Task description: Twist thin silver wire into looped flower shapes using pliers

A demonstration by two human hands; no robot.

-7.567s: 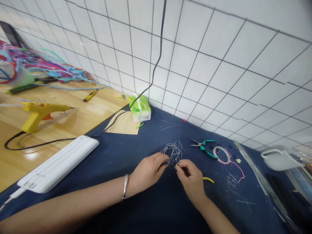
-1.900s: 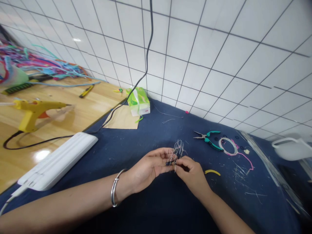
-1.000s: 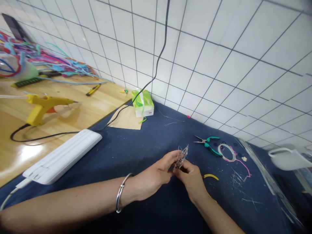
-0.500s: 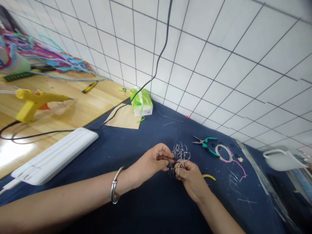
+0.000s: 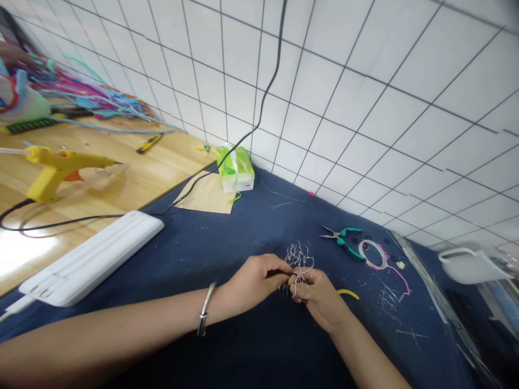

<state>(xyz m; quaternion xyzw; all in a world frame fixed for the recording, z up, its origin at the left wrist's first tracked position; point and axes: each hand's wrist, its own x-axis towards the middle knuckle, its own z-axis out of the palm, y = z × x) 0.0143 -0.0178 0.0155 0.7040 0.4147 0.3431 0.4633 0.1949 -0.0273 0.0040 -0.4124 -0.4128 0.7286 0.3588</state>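
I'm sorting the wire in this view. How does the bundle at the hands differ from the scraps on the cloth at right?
The bundle curls in rounded loops; the scraps look mostly straighter. The bundle is in the right hand, with the left hand pinching at it; the scraps lie scattered on the cloth. Both look like thin, silvery wire.

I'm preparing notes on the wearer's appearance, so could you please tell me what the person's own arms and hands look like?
The left hand and right hand wear no gloves. A slim, shiny, silver-coloured metal bangle circles the left wrist; none shows on the right. Both visible forearms are bare, with no sleeves in view.
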